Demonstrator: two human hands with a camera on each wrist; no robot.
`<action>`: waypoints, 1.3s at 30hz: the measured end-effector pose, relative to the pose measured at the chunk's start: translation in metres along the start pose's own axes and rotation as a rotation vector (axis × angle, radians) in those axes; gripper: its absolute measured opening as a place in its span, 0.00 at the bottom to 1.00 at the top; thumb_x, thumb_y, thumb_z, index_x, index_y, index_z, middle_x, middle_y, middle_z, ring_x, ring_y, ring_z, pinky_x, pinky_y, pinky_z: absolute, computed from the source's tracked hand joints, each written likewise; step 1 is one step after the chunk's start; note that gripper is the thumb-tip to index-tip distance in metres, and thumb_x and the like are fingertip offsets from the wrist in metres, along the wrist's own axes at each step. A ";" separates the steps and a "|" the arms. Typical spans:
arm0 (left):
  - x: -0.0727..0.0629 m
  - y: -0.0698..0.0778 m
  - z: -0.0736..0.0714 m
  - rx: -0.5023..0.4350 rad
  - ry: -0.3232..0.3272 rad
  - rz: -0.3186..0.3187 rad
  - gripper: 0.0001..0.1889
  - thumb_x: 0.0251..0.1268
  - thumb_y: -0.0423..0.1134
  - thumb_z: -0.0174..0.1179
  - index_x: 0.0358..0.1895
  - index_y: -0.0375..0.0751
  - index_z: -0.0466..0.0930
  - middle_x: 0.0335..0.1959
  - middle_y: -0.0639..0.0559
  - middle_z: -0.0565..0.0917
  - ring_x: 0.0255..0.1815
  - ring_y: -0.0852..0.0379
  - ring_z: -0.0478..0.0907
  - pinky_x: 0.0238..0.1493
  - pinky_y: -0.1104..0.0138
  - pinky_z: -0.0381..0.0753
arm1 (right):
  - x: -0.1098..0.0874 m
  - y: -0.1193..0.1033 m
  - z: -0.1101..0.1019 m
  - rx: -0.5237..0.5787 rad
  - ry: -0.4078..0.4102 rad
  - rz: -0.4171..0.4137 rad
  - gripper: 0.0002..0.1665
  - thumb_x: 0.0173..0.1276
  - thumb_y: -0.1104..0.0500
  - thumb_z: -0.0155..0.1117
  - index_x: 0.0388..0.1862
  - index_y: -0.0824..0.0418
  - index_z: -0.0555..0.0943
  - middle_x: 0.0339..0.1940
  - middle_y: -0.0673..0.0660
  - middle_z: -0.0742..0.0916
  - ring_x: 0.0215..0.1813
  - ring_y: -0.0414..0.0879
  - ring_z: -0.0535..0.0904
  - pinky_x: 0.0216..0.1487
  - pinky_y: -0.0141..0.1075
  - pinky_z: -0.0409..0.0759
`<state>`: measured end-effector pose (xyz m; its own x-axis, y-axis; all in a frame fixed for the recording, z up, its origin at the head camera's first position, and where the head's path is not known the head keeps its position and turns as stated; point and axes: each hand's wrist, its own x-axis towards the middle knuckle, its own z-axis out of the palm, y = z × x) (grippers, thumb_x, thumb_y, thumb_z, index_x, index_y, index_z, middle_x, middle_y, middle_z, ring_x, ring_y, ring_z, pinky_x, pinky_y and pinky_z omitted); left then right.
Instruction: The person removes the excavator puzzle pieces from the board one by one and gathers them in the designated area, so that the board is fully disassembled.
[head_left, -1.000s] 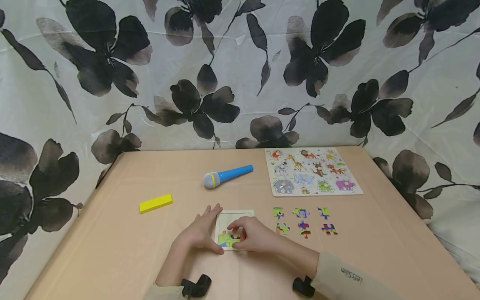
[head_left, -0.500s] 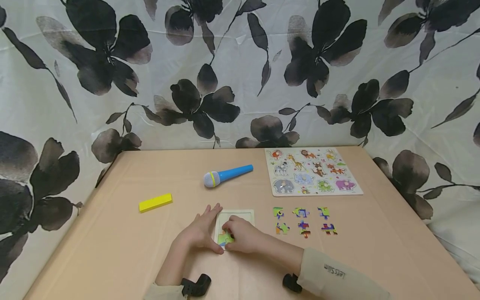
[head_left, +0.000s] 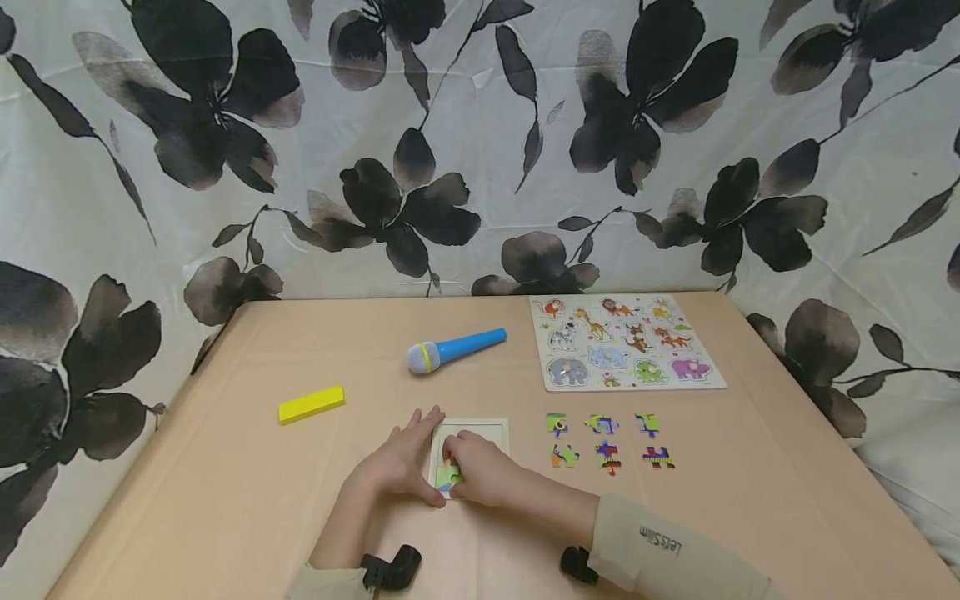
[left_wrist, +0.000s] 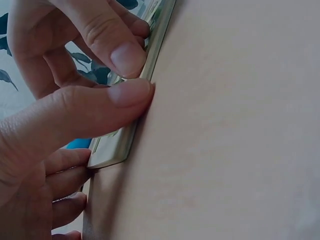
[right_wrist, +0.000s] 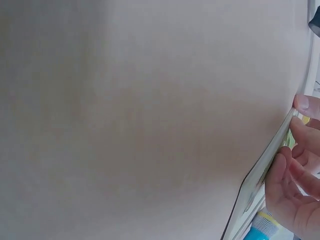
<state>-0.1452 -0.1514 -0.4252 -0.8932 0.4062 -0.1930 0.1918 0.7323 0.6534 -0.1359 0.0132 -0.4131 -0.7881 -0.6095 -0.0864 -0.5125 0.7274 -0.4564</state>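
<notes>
Six small, multicoloured jigsaw pieces (head_left: 608, 458) sat in two tidy rows of three on the pale wood-toned bench (head_left: 225, 467), over toward its right edge, and just to their left was all the action! The square, cream-framed puzzle tray (head_left: 491, 424) lay flat around the middle of the bench, a green picture section (head_left: 448, 477) peeping out at its near left corner. On it went the pressure from the bare left hand (head_left: 397, 462): fingers stretched along the tray's left side, thumb against the near side, grip spread rather than curled. Over the tray itself, the bare right hand (head_left: 487, 469), fingers bent, thumb tip down by the near side; whether that grip pinched a piece, nobody could tell, the fingers covering the spot. Close work, too: the left wrist view showed the two hands' tips just beside each other at the tray's edge.

Farther out, a blue toy microphone with a grey head and yellow band (head_left: 472, 346) lay toward the far edge, a yellow rectangular block (head_left: 311, 405) toward the left edge, and a white board of colourful animals (head_left: 628, 343) filled the far right corner.
</notes>
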 end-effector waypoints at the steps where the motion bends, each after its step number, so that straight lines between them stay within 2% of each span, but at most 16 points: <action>1: 0.000 0.000 0.000 0.000 -0.001 -0.002 0.59 0.24 0.40 0.80 0.69 0.34 0.54 0.71 0.42 0.54 0.72 0.41 0.42 0.67 0.44 0.41 | 0.000 -0.001 -0.001 0.005 0.000 0.004 0.21 0.44 0.61 0.77 0.35 0.60 0.74 0.25 0.46 0.72 0.28 0.37 0.66 0.28 0.26 0.68; 10: 0.000 0.000 0.000 0.006 -0.001 -0.002 0.59 0.25 0.41 0.80 0.68 0.33 0.55 0.71 0.41 0.54 0.71 0.41 0.42 0.66 0.43 0.41 | 0.003 0.001 -0.003 0.088 0.007 0.025 0.21 0.42 0.61 0.78 0.36 0.61 0.78 0.23 0.47 0.75 0.28 0.37 0.68 0.30 0.25 0.71; 16: 0.000 0.000 0.001 0.007 0.000 -0.004 0.59 0.25 0.41 0.80 0.68 0.34 0.55 0.71 0.41 0.54 0.71 0.40 0.43 0.66 0.43 0.42 | 0.002 0.008 -0.003 0.109 0.025 -0.030 0.19 0.41 0.62 0.75 0.35 0.61 0.80 0.23 0.46 0.77 0.27 0.35 0.68 0.30 0.24 0.71; 20: 0.000 -0.001 0.001 0.011 0.002 0.001 0.59 0.25 0.41 0.80 0.68 0.34 0.55 0.71 0.41 0.54 0.71 0.40 0.43 0.66 0.43 0.42 | -0.002 0.013 -0.006 0.196 0.033 -0.052 0.20 0.41 0.64 0.74 0.36 0.64 0.79 0.23 0.47 0.78 0.23 0.34 0.69 0.25 0.23 0.71; 24: 0.000 -0.001 0.001 0.011 0.006 0.003 0.59 0.24 0.41 0.80 0.68 0.33 0.55 0.71 0.41 0.54 0.71 0.40 0.43 0.66 0.43 0.42 | -0.009 0.019 -0.011 0.294 0.037 -0.053 0.20 0.42 0.66 0.74 0.36 0.65 0.79 0.24 0.48 0.78 0.19 0.33 0.70 0.22 0.24 0.72; 30: 0.000 -0.001 0.001 0.022 0.011 0.004 0.59 0.23 0.42 0.80 0.68 0.33 0.55 0.70 0.40 0.54 0.71 0.40 0.43 0.66 0.42 0.42 | -0.022 0.030 -0.020 0.389 0.071 -0.070 0.20 0.44 0.66 0.74 0.38 0.67 0.79 0.26 0.50 0.78 0.20 0.34 0.73 0.23 0.25 0.75; 39: 0.001 -0.001 0.002 0.016 0.010 -0.002 0.60 0.23 0.41 0.80 0.68 0.33 0.55 0.70 0.40 0.54 0.71 0.41 0.43 0.67 0.44 0.42 | -0.054 0.044 -0.030 0.404 0.125 -0.052 0.21 0.43 0.66 0.75 0.39 0.67 0.81 0.28 0.49 0.78 0.24 0.38 0.75 0.26 0.27 0.78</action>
<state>-0.1452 -0.1505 -0.4273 -0.8978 0.3990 -0.1867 0.1965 0.7420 0.6409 -0.1264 0.0872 -0.4015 -0.8128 -0.5810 0.0431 -0.3976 0.4991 -0.7700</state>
